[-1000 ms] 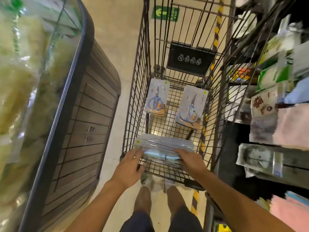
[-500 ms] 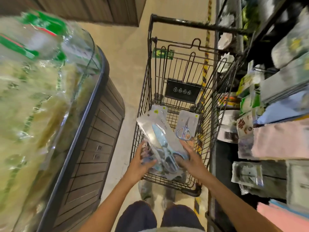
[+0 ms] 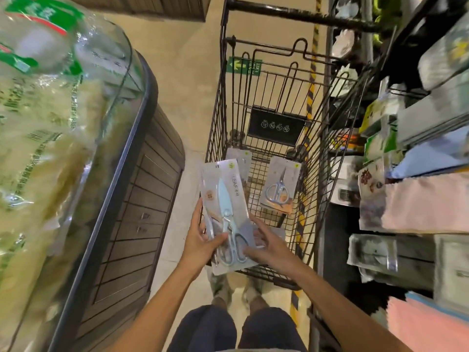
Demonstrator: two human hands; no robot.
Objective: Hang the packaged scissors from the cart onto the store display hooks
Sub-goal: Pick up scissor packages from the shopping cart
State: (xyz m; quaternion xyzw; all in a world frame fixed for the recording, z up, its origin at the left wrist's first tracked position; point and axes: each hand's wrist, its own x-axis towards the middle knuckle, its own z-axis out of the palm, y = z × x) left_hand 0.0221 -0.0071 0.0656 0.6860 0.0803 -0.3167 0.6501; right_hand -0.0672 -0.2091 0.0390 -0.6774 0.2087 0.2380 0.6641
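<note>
Since 1 s ago, when the stack of packs was being gripped low in the basket, it has been raised out of the cart (image 3: 220, 102) and tipped upright, face to the camera; view also tilted up, so more of the handle bar is seen.

Scene now: a packaged pair of pale-blue scissors (image 3: 227, 219) is held above the cart's near-left corner, blade pointing up and away, hang-tab end at the far top. More packs seem to be stacked behind it, count unclear. Left hand (image 3: 200, 243) is wrapped on the pack's left edge, thumb laid across the front near the handles, fingers curled behind. Right hand (image 3: 266, 246) is held at the lower right corner, fingers spread and lightly curved along the edge & front, thumb out of sight.

Still lying in the basket: a 2nd scissors pack (image 3: 280, 188) w/ grey handles, leaning on the wire floor, and another pack (image 3: 241, 161) mostly hidden behind the held one.

Shelving w/ hanging goods (image 3: 373, 252) is seen on the right, blurred; exact hooks can't be made out. A bagged-goods bin (image 3: 127, 174) is at the left.

Risks, as judged: the film is slick and grip is only at the lower end, so rear packs could be let slip and dropped to the floor or back into the basket when swung right. The tab hole could be missed or torn if forced onto a hook at an angle. Neighbouring hung items could be knocked off.
</note>
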